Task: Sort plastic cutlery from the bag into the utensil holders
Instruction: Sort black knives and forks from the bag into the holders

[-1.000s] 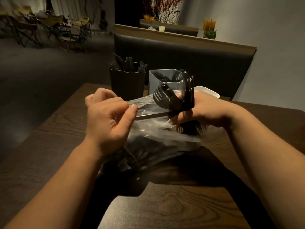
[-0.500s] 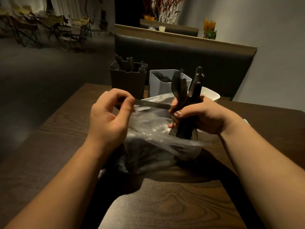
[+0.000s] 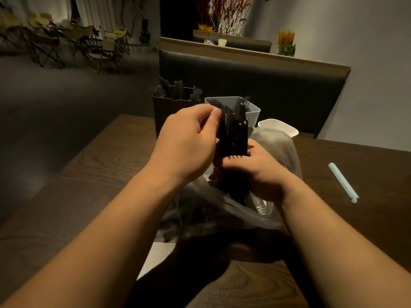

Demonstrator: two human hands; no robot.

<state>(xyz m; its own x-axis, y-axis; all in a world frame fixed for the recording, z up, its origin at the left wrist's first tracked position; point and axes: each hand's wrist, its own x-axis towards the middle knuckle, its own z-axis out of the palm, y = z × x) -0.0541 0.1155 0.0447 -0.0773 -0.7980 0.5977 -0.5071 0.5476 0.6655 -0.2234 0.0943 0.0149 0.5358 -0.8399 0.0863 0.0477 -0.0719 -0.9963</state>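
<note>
While a bundle of black plastic cutlery (image 3: 233,134) stands over the clear plastic bag (image 3: 222,214), gripped by the right hand (image 3: 262,172) and pinched by the left hand (image 3: 186,143), the black holder (image 3: 171,112) and grey holder (image 3: 253,114) behind hold pieces; more seems bagged.

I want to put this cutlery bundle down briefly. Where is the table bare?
Bare table lies left of the dark holder and bag, and between the bag and pale blue stick. The middle is crowded: bag, grey holder, white holder.

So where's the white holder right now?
Head view, right of centre: the white holder stands just right of the grey holder, behind the plastic bag.
</note>
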